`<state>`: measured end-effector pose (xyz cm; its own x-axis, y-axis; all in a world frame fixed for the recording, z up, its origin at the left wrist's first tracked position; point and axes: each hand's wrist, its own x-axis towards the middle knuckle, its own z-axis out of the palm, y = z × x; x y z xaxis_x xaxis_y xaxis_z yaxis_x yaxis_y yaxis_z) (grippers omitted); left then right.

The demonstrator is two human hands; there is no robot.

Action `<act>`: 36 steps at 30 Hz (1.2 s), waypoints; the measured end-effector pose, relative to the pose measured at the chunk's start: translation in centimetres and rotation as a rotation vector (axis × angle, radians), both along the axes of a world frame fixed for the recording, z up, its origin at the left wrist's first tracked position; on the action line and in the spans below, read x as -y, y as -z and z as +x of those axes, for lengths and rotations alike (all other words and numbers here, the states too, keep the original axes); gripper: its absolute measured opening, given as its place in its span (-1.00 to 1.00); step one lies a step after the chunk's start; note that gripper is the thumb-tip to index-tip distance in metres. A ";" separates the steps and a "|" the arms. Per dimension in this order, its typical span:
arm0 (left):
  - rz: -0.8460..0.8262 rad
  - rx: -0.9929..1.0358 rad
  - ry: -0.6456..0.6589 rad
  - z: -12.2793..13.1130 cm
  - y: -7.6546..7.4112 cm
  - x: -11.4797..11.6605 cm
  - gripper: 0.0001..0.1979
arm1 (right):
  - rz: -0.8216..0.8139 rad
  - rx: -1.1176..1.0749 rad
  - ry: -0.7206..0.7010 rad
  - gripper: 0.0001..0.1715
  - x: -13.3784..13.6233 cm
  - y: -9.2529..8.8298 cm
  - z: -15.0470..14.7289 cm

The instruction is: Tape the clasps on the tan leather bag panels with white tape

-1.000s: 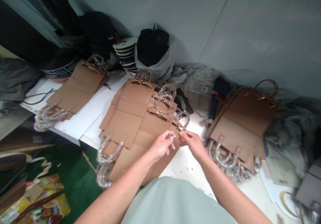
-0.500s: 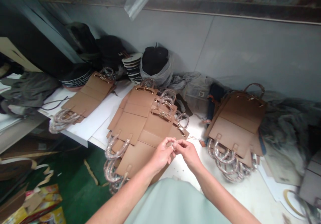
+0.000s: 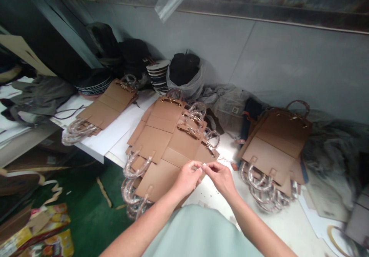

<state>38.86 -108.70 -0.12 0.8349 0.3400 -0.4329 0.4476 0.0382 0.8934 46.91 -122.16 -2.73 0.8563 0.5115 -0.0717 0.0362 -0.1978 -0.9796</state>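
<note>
Above the worktop (image 3: 273, 228), at the right side of the middle stack of tan bag panels (image 3: 163, 120), pinching a tiny whitish piece (image 3: 203, 165) between the fingertips of left hand (image 3: 188, 178) and right hand (image 3: 221, 178), both closed on it and equally near. Too small to name or to tell its long axis. Close to the middle stack, with plastic-wrapped handles (image 3: 133, 175) jutting past the worktop's near edge at left, yet well apart from the right stack of tan bag panels (image 3: 272, 151).
</note>
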 end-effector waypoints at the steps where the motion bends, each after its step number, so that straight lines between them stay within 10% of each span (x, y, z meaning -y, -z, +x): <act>1: 0.041 0.020 0.012 0.0 0.1 -0.1 -0.82 | -0.055 0.094 0.006 -0.70 0.0 -0.1 0.2; 9: 0.412 0.252 0.140 1.0 -0.6 -1.6 -0.83 | -0.300 0.366 0.002 -0.76 -0.2 -1.3 3.6; 14: 0.511 0.265 0.232 1.9 -1.4 -3.1 -0.85 | -0.097 0.434 -0.342 -0.83 -0.8 -2.2 5.3; 20: 0.536 0.242 0.280 2.9 -1.7 -4.9 -0.87 | -0.274 0.584 -0.461 -0.88 -2.7 -2.7 6.7; 28: -0.245 -0.013 -0.014 4.3 0.5 -7.4 -0.81 | -0.175 0.323 -0.513 -0.88 -5.2 -3.3 7.6; 36: -0.356 0.131 -0.124 7.0 0.3 -12.2 -0.56 | 0.060 -0.028 -0.328 -0.69 -10.7 0.5 10.8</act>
<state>45.89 -96.49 -0.39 0.8529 0.2891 -0.4346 0.3035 0.4027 0.8635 57.70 -111.45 -3.25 0.6436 0.7635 -0.0542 0.0613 -0.1221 -0.9906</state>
